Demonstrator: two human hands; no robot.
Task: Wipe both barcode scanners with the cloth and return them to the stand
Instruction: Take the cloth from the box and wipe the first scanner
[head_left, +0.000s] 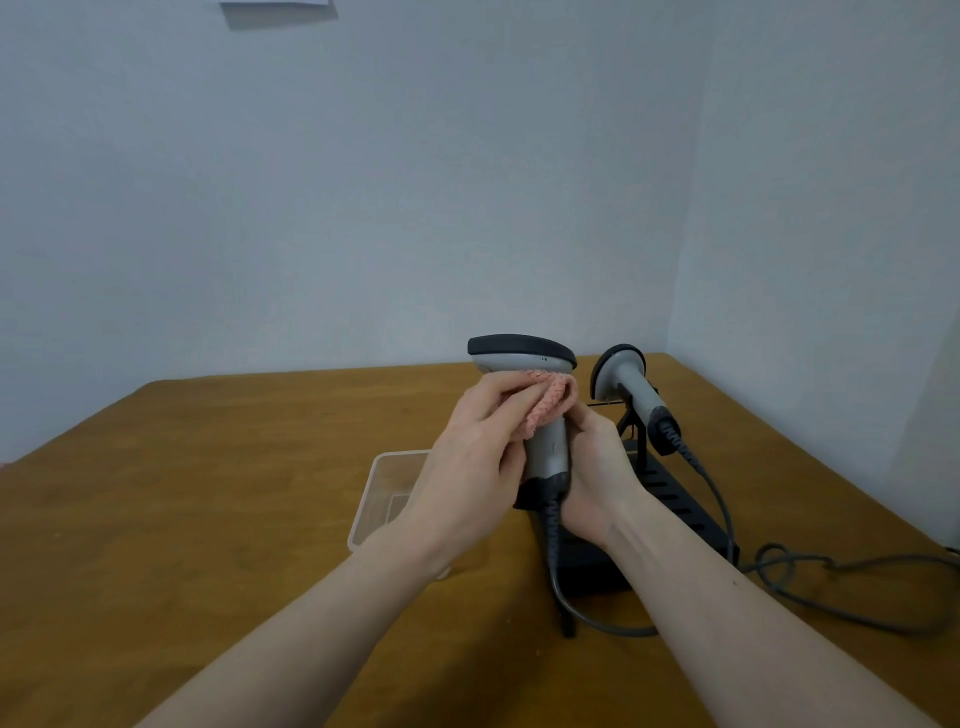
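A grey and black barcode scanner (522, 356) is held upright above the table. My right hand (597, 467) grips its handle from the right. My left hand (478, 441) holds a pink cloth (548, 405) against the scanner's neck, just under the head. A second grey scanner (631, 387) rests tilted on the black stand (670, 499), to the right of my hands. Part of the stand is hidden behind my right forearm.
A clear plastic container (387, 486) sits on the wooden table (208, 493), partly behind my left hand. Grey cables (789, 564) trail from both scanners across the table's right side. White walls meet in a corner behind the table.
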